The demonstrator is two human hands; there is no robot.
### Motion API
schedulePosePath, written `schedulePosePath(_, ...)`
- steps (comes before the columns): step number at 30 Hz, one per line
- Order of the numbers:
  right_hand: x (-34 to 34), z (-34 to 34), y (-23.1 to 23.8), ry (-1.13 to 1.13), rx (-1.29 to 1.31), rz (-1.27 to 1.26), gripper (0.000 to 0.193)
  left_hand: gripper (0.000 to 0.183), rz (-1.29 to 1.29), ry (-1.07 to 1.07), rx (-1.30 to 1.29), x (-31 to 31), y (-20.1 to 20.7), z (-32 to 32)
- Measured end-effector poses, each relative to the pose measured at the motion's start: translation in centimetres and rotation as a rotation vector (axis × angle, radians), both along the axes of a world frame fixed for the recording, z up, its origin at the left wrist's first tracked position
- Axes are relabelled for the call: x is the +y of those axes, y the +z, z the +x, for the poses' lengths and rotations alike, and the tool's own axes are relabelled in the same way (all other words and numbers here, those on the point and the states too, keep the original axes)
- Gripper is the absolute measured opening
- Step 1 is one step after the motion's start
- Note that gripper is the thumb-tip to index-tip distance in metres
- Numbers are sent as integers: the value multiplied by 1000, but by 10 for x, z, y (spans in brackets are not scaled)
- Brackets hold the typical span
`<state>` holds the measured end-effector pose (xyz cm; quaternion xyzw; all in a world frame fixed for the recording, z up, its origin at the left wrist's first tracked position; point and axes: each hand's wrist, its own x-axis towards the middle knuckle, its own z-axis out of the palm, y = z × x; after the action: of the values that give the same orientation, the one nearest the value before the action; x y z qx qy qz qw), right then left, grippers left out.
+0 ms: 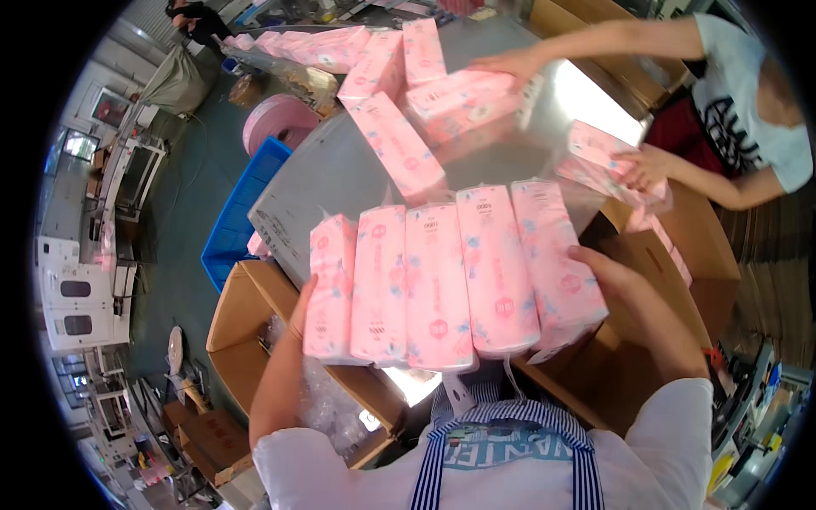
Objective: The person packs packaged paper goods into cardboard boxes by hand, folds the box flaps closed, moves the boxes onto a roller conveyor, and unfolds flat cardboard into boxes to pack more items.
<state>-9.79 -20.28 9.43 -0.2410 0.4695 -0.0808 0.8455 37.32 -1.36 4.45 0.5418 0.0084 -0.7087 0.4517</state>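
Observation:
Pressed side by side in front of me is a row of pink tissue packs [438,285], several of them, wrapped in clear film with a flower print. My left hand [302,306] squeezes the row from its left end, its fingers mostly hidden behind the pack there. At the right end my right hand [602,269] presses against the last pack, which leans a little. More pink packs [395,149] lie loosely on the metal table [297,183] beyond. A co-worker's hand [523,64] rests on packs there, and their other hand [648,167] grips packs over a box at the right.
Open cardboard boxes stand below left [255,297] and below right [595,382] of the row. A blue crate [242,208] and a pink film roll [276,123] are left of the table. Another person [204,24] stands far back left.

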Motion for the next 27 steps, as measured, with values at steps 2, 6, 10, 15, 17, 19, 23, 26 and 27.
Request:
schedulePosePath(2,4,-50,15,177,76,-81,54,62,-34,-90,120,-18,19,-11)
schedulePosePath(6,59,-134,66,42,335,-72,50,61,-43,-344,216,-51,21,-76)
schedulePosePath(10,119,-249,27,-192,363,0,44,58,6,-606,486,-104,-18,-164)
schedulePosePath(15,172,-369,-52,-242,477,-23,37,60,-41,-1068,210,-158,-54,-304)
schedulePosePath(17,150,-342,-50,369,857,-223,33,61,34,-1310,103,-159,-21,-348)
schedulePosePath(19,168,-355,-136,456,1059,-814,39,62,219,-1349,60,-149,-59,-393)
schedulePosePath(23,179,-314,-220,487,1456,-499,38,71,-73,-1349,-942,-120,-224,-424)
schedulePosePath(26,191,-312,-220,543,1310,-303,44,71,-459,-1464,-1240,-109,-232,-414)
schedulePosePath(27,206,-317,-224,533,1311,-279,44,77,-503,-1428,-1412,-91,-213,-440)
